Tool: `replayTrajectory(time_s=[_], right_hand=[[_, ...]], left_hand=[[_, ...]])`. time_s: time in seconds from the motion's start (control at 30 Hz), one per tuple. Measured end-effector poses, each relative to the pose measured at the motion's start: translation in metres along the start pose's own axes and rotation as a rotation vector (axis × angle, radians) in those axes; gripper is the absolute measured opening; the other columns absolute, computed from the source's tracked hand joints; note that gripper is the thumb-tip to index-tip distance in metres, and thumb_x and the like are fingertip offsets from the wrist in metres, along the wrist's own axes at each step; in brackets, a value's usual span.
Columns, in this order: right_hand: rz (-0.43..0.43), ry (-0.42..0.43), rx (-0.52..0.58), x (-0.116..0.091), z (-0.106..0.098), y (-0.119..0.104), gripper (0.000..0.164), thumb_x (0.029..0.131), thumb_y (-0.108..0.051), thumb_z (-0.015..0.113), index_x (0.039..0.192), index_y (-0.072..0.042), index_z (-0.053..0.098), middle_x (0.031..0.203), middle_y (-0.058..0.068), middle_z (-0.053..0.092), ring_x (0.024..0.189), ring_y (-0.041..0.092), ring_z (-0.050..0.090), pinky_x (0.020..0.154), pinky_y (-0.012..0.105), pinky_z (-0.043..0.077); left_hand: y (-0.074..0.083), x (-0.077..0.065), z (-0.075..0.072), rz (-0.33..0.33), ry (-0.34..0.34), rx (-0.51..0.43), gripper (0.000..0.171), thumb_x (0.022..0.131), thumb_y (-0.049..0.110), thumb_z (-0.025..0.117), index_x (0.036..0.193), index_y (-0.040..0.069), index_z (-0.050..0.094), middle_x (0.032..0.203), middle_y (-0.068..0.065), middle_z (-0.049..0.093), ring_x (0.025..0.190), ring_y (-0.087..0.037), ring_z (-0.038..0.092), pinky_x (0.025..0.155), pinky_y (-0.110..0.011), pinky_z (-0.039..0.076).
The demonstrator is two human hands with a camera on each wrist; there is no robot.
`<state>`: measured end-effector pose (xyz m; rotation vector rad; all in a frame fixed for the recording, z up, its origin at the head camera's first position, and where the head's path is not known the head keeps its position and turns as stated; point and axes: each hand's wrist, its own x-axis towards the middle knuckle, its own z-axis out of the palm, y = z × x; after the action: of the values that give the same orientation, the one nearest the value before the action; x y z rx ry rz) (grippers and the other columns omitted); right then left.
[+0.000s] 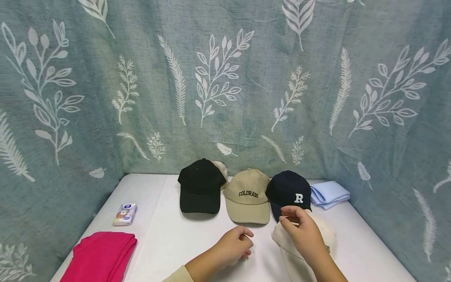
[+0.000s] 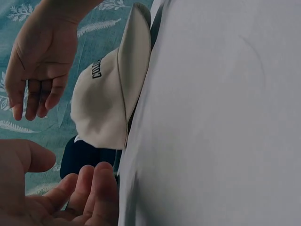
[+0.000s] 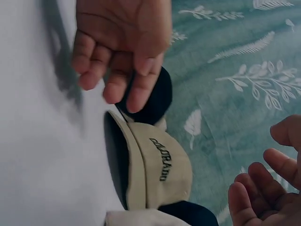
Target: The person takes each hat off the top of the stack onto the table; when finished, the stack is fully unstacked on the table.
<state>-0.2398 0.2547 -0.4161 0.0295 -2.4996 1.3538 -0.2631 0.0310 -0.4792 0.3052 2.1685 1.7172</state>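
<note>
My right hand (image 1: 305,234) hovers over a cream cap (image 1: 325,227) at the front right, fingers loosely bent and nothing held. The cap's lettering is partly hidden by the forearm; in the left wrist view the cream cap (image 2: 101,101) sits brim up-right in the frame, beside that hand. Left of it, my left hand (image 1: 235,246) is held over the white table with relaxed fingers and holds nothing. Behind the hands stand a black cap (image 1: 202,180), a tan COLORADO cap (image 1: 248,188) and a navy cap (image 1: 287,188) with a white R.
Another light cap (image 1: 221,168) peeks out behind the black one. Folded light-blue cloth (image 1: 329,194) lies at the back right. To the left are a small tissue pack (image 1: 125,214) and a folded pink cloth (image 1: 102,254). A patterned curtain (image 1: 225,86) surrounds the white table (image 1: 162,243).
</note>
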Motion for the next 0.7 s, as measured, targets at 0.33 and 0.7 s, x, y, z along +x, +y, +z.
replayTrajectory(time_s=[0.33, 0.7], right_hand=[[-0.036, -0.122, 0.032, 0.003, 0.043, -0.013, 0.022, 0.097, -0.015, 0.074, 0.119, -0.012, 0.070, 0.117, 0.002, 0.071, 0.103, 0.013, 0.066, 0.088, 0.025, 0.056], [-0.066, -0.292, 0.058, 0.010, 0.090, -0.018, 0.027, 0.093, -0.017, 0.078, 0.117, -0.011, 0.068, 0.114, 0.009, 0.068, 0.099, 0.014, 0.068, 0.084, 0.028, 0.057]], left_hand=[[-0.011, -0.005, -0.032, 0.003, 0.067, 0.066, 0.026, 0.096, 0.014, 0.066, 0.121, 0.007, 0.065, 0.093, -0.003, 0.065, 0.075, -0.018, 0.068, 0.066, -0.034, 0.057], [-0.026, -0.012, -0.061, -0.001, 0.156, -0.010, 0.031, 0.094, 0.013, 0.064, 0.123, 0.002, 0.063, 0.096, -0.008, 0.067, 0.076, -0.019, 0.068, 0.067, -0.032, 0.059]])
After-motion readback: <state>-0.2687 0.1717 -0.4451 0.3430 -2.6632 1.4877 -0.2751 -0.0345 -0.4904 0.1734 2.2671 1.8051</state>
